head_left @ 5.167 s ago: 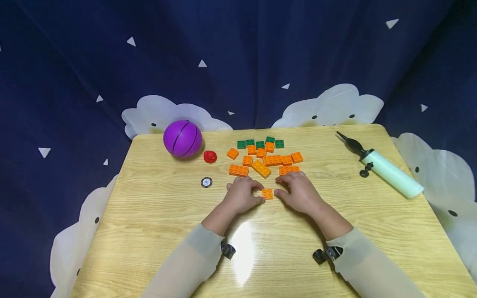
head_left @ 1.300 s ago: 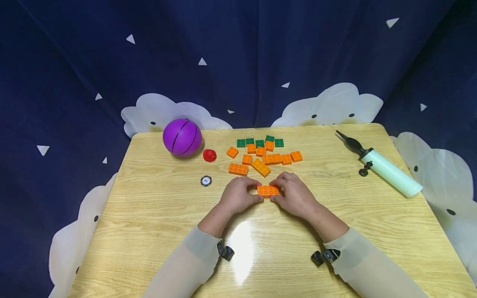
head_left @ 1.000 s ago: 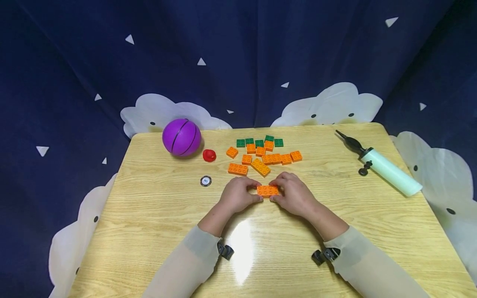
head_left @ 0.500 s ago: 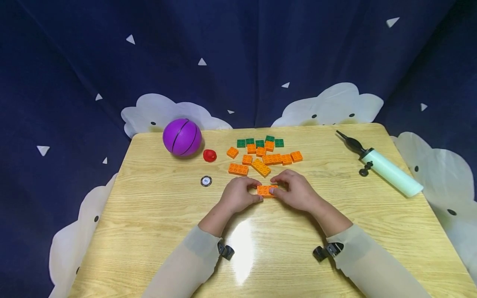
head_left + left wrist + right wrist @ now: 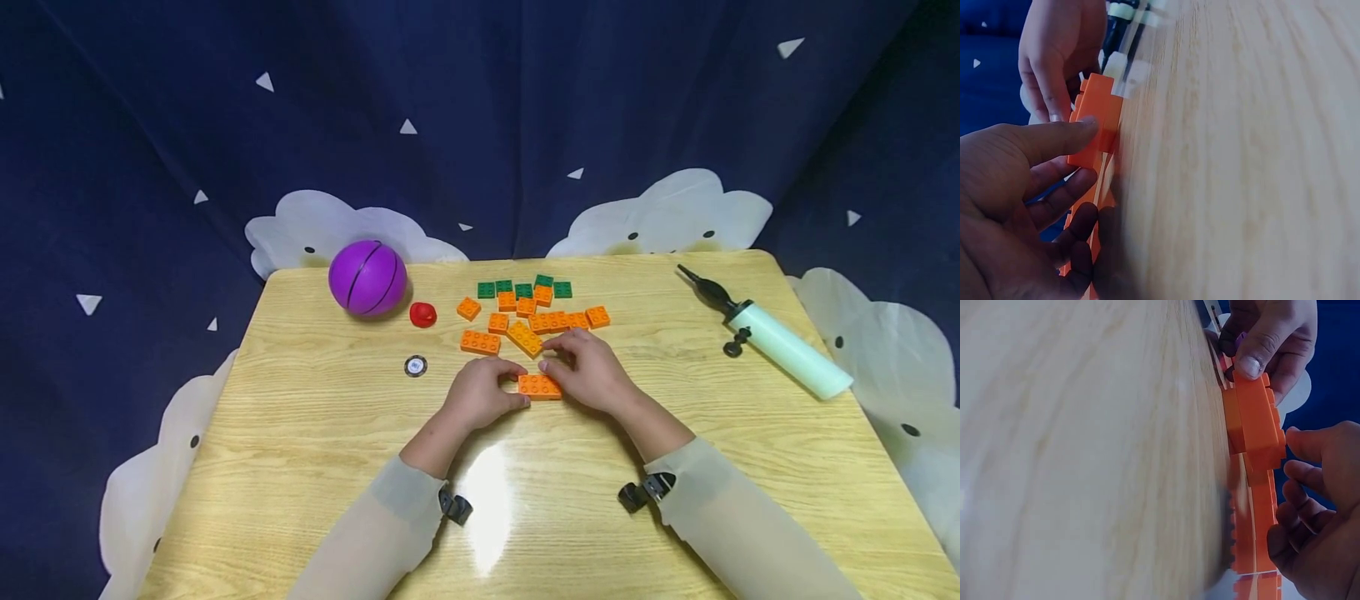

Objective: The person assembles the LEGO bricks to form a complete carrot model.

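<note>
A small stack of orange bricks (image 5: 540,387) lies on the wooden table (image 5: 300,467) in front of me. My left hand (image 5: 495,388) pinches its left end between thumb and forefinger; the left wrist view shows the thumb on the stack (image 5: 1099,119). My right hand (image 5: 583,367) is off the stack, its fingers loosely curled and holding nothing. Its fingertips are close to a long orange brick (image 5: 526,338) at the near edge of the loose pile. In the right wrist view the stack (image 5: 1254,419) stands just clear of the right hand's fingers (image 5: 1310,506).
Several orange bricks (image 5: 558,321) and a few green ones (image 5: 525,290) lie behind the hands. A purple ball (image 5: 367,278), a red piece (image 5: 423,314) and a small round disc (image 5: 416,366) sit at the left. A hand pump (image 5: 780,342) lies at the right.
Earlier both hands held the orange bricks together. My right hand has now let go and moved forward toward the pile. The left hand stays on the stack.
</note>
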Tool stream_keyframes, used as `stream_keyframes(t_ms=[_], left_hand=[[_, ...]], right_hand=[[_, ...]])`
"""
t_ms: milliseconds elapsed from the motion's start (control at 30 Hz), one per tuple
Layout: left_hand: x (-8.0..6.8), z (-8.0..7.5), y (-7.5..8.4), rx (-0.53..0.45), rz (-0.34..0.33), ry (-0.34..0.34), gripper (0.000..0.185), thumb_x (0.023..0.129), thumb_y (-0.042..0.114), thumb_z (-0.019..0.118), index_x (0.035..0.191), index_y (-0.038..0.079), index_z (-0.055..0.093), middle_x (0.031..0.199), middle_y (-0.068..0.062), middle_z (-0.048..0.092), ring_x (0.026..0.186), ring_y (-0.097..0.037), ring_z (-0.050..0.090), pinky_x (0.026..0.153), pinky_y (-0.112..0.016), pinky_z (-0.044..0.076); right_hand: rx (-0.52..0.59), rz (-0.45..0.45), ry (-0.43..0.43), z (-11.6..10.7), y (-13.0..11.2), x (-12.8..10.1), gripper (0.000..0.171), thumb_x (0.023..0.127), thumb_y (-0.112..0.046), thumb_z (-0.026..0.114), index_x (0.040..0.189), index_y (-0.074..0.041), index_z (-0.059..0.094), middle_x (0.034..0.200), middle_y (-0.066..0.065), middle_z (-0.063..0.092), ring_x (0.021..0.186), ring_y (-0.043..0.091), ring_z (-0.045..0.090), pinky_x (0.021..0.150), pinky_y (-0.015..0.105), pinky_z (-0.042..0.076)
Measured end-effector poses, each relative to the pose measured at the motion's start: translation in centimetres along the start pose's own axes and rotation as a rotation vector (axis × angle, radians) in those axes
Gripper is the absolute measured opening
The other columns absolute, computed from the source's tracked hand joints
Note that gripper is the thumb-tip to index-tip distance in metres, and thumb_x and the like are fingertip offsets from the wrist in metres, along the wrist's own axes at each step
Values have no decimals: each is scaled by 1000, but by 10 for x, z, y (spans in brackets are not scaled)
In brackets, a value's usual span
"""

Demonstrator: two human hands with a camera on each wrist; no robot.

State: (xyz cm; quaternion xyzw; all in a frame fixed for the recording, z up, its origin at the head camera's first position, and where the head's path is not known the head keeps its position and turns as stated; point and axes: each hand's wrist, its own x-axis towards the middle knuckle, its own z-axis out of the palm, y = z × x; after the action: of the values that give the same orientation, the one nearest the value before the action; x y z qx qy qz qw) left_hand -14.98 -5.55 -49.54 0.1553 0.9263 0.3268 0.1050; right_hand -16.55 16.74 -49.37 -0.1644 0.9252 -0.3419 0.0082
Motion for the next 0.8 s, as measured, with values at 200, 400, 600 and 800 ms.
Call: stream_keyframes(t_ms=[200,400,600,800], left_hand=[[0,0,-1,0,6,0,39,83,34,88,118,19,79,114,2,75,111,-20,66,99,-39,49],[1,0,-2,2,13,0,40,83,35,88,118,19,79,119,2,75,116,-21,65,103,-40,48],[1,0,-2,-7,9,-1,40,82,34,89,118,18,79,118,1,75,116,-22,65,103,-41,48],[1,0,-2,-1,-1,-4,40,82,35,89,118,19,79,117,2,75,116,-22,65,104,-40,48]], right_hand=[[-21,34,-14,5,-2,10,43,95,-33,76,130,-9,71,126,8,65,113,28,60,98,47,49],[-56,46,-9,9,-4,17,47,93,-33,77,132,-8,70,131,11,64,123,33,58,108,52,43],[-100,73,-20,12,-4,25,50,89,-34,80,131,-9,71,132,12,64,126,34,57,110,52,42],[-144,104,-39,14,-6,31,49,90,-36,80,131,-11,71,135,11,65,129,36,56,111,53,41]])
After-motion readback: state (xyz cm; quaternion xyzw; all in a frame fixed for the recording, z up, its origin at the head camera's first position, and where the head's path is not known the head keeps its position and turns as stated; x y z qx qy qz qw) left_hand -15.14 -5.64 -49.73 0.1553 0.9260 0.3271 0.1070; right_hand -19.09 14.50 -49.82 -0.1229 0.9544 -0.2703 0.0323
